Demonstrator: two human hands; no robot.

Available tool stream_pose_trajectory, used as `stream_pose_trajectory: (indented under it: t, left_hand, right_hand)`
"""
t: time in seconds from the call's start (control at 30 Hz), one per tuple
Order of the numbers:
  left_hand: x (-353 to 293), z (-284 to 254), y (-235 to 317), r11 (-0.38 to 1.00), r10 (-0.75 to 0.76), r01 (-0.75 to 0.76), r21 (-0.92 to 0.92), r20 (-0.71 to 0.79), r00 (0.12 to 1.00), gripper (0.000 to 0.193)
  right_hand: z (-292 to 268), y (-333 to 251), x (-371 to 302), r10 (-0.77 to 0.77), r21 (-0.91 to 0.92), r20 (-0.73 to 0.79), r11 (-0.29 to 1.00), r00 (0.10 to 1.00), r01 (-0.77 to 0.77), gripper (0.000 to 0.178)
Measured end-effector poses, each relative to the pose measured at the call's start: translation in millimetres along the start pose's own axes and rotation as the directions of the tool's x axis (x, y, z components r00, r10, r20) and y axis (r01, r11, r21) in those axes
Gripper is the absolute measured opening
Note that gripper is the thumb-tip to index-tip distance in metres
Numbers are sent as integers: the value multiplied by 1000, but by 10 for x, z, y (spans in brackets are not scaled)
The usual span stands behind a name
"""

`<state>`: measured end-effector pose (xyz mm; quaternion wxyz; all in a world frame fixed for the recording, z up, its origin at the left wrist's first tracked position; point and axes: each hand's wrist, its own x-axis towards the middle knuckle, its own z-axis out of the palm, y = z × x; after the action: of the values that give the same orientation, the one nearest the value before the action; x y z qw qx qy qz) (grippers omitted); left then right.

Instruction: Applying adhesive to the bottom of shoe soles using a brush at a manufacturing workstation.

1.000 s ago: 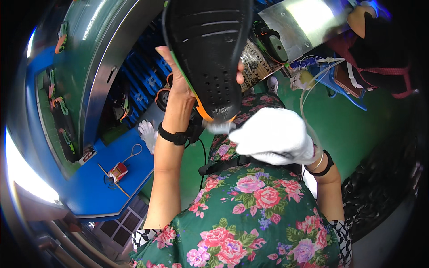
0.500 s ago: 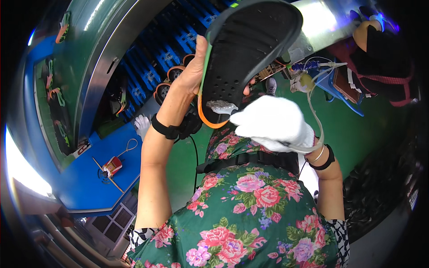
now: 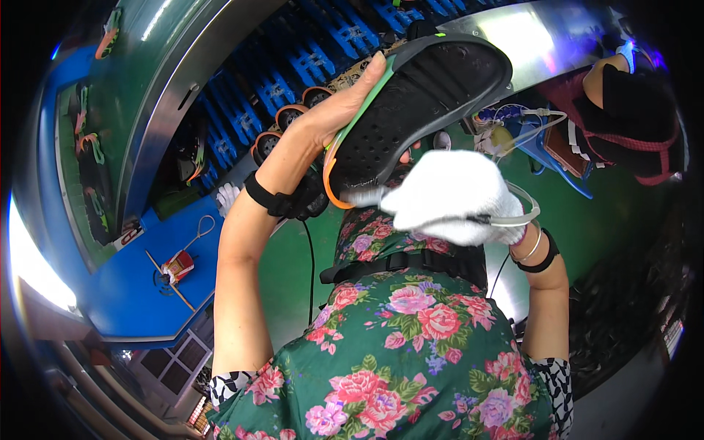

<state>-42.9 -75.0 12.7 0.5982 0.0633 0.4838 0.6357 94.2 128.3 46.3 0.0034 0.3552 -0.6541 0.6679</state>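
A black shoe sole point(image 3: 385, 136) with a green and orange rim and rows of small holes at its near end is tilted before me. Bare, my left hand point(image 3: 345, 110) grips its left edge, thumb along the rim and fingertips showing at the far side. My right hand point(image 3: 455, 196) wears a white glove and is closed on a brush point(image 3: 364, 197). Its pale bristles, blurred, touch the orange-rimmed near end of the sole; the glove hides the handle. A clear tube point(image 3: 517, 214) runs by the right wrist.
On the left, a blue table point(image 3: 125, 293) bears a red-and-white container point(image 3: 177, 267) with sticks and a wire loop. Blue racks point(image 3: 293, 66) and a metal-edged conveyor point(image 3: 158, 110) stand beyond. Another person point(image 3: 623, 110) is at the upper right, near a blue basket point(image 3: 565, 167).
The sole has tipped over to the right and come lower, with my left hand still on it. The brush has shifted slightly along the sole's near end.
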Motion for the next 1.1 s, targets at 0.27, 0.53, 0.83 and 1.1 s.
stream_pose_trajectory:
  t: [0.27,0.53,0.83,1.1]
  left_hand:
    - [12,-52,-199,815,126,-67,-576,63,990,89]
    - [-84,150,-729,693,191,-334,-639,-284,940,41]
    - [-407,92,-939,670,288,-394,-629,-269,919,54]
    - [-348,608,-609,589,491,-515,-623,-230,840,99]
  right_hand:
    - [-105,-33,-95,288,293,-339,937,896,-190,12]
    - [-280,-85,39,73,-192,-546,959,835,-209,16]
    - [-107,-330,129,-118,-455,-455,883,883,-117,23]
    - [-39,-594,162,-57,-538,-449,814,892,-219,34]
